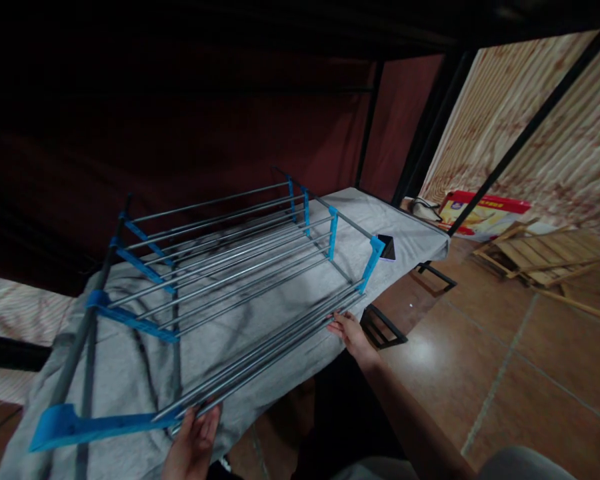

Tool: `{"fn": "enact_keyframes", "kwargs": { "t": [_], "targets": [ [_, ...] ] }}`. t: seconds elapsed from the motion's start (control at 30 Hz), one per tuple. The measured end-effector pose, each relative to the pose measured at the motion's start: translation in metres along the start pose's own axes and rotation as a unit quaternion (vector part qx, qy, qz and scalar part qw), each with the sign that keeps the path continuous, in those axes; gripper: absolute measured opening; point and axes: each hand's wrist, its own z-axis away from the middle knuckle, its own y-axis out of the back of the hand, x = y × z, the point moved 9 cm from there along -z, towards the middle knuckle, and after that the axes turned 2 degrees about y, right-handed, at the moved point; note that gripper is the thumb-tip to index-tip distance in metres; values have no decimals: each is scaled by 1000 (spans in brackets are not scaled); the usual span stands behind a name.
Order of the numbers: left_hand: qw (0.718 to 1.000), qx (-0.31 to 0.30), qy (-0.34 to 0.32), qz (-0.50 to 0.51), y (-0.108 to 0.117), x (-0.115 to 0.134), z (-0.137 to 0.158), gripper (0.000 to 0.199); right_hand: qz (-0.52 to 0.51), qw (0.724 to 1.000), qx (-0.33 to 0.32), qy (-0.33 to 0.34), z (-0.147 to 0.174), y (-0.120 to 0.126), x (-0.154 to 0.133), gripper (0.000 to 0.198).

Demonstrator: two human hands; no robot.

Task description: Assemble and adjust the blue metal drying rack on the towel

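Observation:
A partly assembled rack of thin metal tubes and blue plastic brackets (333,233) lies on the grey-covered bed (405,230). My left hand (195,433) is at the near left end of the front tubes, its fingers closed round a metal tube (260,363) beside a long blue bracket (110,423). Further along, my right hand (351,333) pinches the same tube near its right end, close to the right front blue bracket (371,263). The tube runs alongside the other front tubes. Whether its ends sit in the brackets cannot be made out.
A dark phone-like slab (387,248) rests on the bed behind the right bracket. Black bed posts (370,127) and a dark overhead frame surround the bed. On the tiled floor at right are a red and yellow box (480,215) and wooden slatted pieces (545,257).

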Motion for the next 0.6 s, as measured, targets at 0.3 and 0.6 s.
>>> {"fn": "enact_keyframes", "kwargs": {
  "t": [0.3, 0.6],
  "targets": [
    [1000, -7, -10, -11, 4, -1, -1, 24, 15, 1000, -3, -6, 0, 3, 1, 36],
    [1000, -2, -22, 11, 0, -1, 5, 25, 1, 1000, -18, -9, 1, -1, -4, 42]
  ]
}}
